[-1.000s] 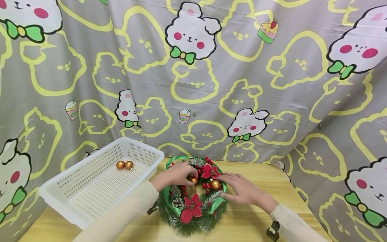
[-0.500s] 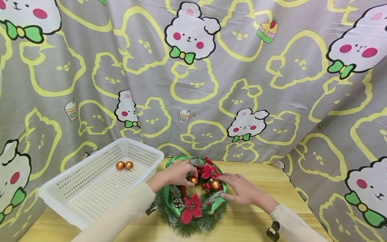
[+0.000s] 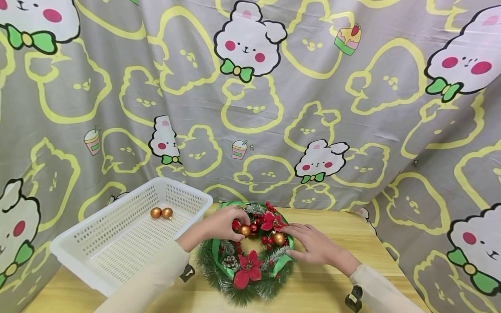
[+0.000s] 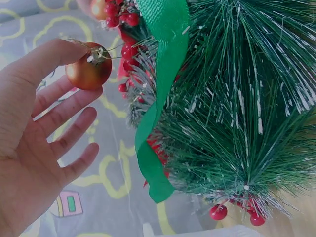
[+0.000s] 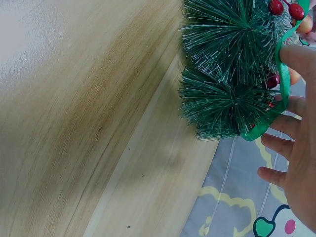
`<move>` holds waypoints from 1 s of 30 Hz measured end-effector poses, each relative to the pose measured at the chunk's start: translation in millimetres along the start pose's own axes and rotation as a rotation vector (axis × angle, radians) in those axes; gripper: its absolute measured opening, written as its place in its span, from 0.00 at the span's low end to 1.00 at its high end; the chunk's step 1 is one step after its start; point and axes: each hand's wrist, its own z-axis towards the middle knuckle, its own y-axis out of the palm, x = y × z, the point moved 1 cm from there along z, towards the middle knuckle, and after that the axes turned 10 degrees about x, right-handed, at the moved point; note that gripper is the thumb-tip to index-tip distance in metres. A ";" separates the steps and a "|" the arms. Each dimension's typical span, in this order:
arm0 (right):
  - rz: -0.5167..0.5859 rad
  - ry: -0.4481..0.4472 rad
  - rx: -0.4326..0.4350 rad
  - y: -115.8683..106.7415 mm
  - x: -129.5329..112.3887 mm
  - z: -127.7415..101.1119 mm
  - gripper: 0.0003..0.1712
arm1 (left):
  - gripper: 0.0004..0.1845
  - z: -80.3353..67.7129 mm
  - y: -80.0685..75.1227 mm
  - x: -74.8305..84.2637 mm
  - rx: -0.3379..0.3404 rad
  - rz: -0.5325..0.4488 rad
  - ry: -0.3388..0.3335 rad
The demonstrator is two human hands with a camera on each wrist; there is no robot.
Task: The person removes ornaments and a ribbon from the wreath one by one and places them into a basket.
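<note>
A green wreath [image 3: 238,295] with red flowers, berries, a pinecone and green ribbon lies on the table. Over its far left part, my left hand [image 3: 223,224] pinches a gold Christmas ball [image 4: 89,69] between thumb and fingers; the other fingers are spread. A thin gold loop runs from the ball's cap toward the wreath in the left wrist view. My right hand [image 3: 313,245] rests at the wreath's right edge, fingers extended and thumb by the green ribbon [image 5: 284,84]. A second gold ball [image 3: 278,238] sits in the wreath beside my right fingertips.
A white plastic basket [image 3: 78,237] with slotted walls stands to the left on the wooden table [image 3: 332,291]. Two gold balls [image 3: 161,213] lie inside it near the far end. A patterned grey curtain [image 3: 258,121] hangs behind the table.
My left hand has drawn a little to the left with the gold ball, uncovering a shiny red ball in the wreath. My right hand has stayed in place.
</note>
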 end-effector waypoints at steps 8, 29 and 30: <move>0.010 0.007 -0.011 -1.5 -0.8 0.0 0.40 | 0.16 -8.2 0.7 -5.8 0.065 0.006 0.012; 0.004 0.005 0.004 2.8 -1.0 -0.1 0.39 | 0.17 -16.1 -4.8 -17.5 0.043 -0.239 -0.159; 0.007 0.005 0.005 2.6 -1.2 0.0 0.39 | 0.17 -16.8 -6.4 -17.9 0.051 -0.244 -0.164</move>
